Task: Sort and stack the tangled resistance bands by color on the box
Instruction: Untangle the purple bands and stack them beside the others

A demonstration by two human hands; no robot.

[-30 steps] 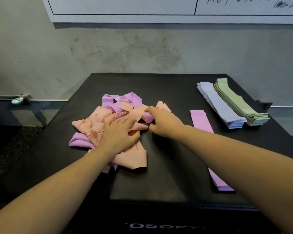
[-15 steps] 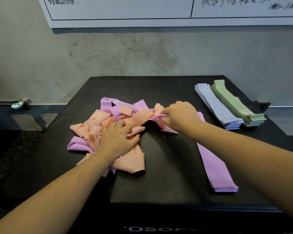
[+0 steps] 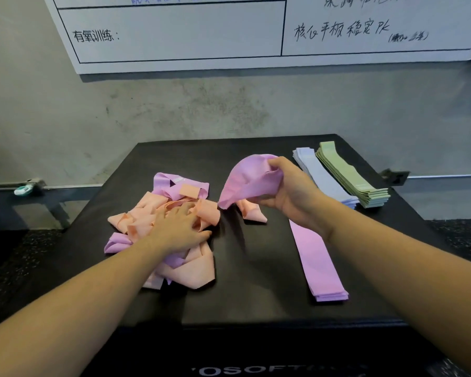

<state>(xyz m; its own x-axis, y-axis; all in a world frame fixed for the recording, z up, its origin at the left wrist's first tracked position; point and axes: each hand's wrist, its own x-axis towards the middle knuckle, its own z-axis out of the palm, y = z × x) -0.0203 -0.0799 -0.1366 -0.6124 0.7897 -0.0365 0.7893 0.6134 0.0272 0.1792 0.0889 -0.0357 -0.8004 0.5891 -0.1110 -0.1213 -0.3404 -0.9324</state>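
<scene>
Left hand (image 3: 178, 227) rests flat on the tangled pile (image 3: 163, 229) of peach and purple bands, fingers (image 3: 191, 210) spread, pinning it as it did a second ago. Right hand (image 3: 288, 194), which half a second ago was tugging a purple band (image 3: 248, 180) low at the pile's edge, has now lifted that band clear; its fingers curl round the bunched upper end, the tail hanging just above a loose peach band (image 3: 252, 212). Judgement: one purple is freed and due for the flat purple stack (image 3: 318, 265) beneath the right wrist. Further right lie the finished blue stack (image 3: 321, 175) and green stack (image 3: 351, 178), side by side, possibly touching. All sits on the black padded box (image 3: 256, 281), against a grey concrete wall bearing a whiteboard (image 3: 229, 34).
</scene>
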